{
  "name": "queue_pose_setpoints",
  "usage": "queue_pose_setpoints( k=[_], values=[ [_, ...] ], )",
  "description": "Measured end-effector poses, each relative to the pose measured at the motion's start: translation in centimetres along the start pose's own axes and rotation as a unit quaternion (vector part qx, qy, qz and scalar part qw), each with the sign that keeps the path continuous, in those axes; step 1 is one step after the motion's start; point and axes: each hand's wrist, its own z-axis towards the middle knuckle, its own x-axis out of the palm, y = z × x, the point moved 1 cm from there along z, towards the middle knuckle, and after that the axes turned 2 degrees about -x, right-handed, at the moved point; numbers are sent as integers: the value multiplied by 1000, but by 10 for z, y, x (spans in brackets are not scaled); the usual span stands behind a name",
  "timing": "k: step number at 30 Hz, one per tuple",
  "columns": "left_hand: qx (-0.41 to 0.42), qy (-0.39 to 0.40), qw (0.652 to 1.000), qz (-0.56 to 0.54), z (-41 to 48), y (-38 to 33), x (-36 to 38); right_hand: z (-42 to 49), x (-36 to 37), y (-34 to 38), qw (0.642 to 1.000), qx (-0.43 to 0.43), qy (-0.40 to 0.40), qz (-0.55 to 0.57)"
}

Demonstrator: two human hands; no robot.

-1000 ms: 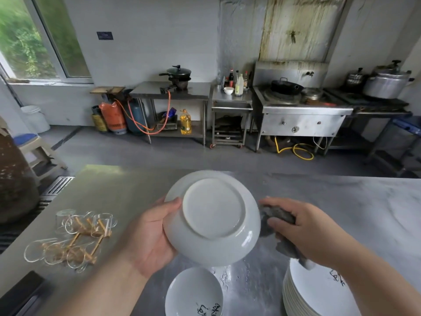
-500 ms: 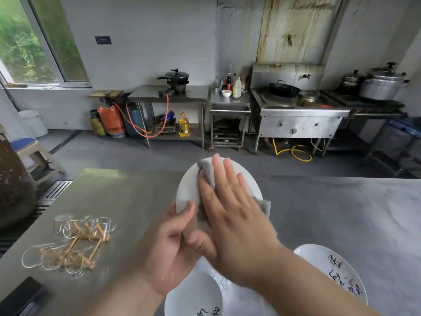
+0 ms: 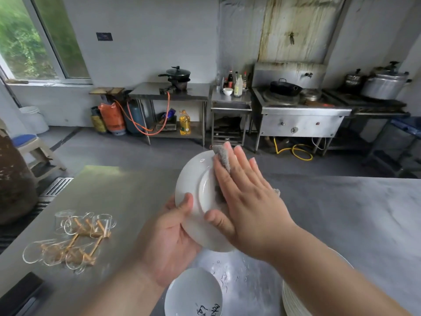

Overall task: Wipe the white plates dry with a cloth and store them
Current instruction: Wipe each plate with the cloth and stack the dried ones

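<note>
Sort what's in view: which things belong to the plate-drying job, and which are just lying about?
Job: held plate, gripped by left hand; cloth, pressed on it by right hand; plate stack; lettered dish.
Lying about: glasses; oil bottle; gas cylinder; wok.

Glossy white ceramic plate (image 3: 193,179); rough grey cloth (image 3: 222,155); brushed steel table (image 3: 109,192); clear glass cups (image 3: 68,238).

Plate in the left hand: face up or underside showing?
Underside out: foot ring of the plate faces the camera; right hand presses the cloth on it.
</note>
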Motion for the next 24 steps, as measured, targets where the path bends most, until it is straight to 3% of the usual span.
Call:
queue_pose_setpoints(
  k=[3,6,12,17,21,24],
  values=[
    [13,-29,999,10,5,-10,-1,-5,2,-12,998,51,12,34],
    [8,-35,999,-14,6,-10,-4,-37,25,16,994,-8,-14,108],
    [-30,-6,999,-41,3,3,0,-26,25,25,992,-82,-31,95],
    [-30,21,998,54,-2,12,5,29,-8,-15,995,-36,-23,89],
    [-37,31,998,48,-5,7,5,28,-13,-28,982,48,-48,175],
    [-39,30,996,77,-9,11,10,14,-8,-1,988,-81,-67,110]
  ],
)
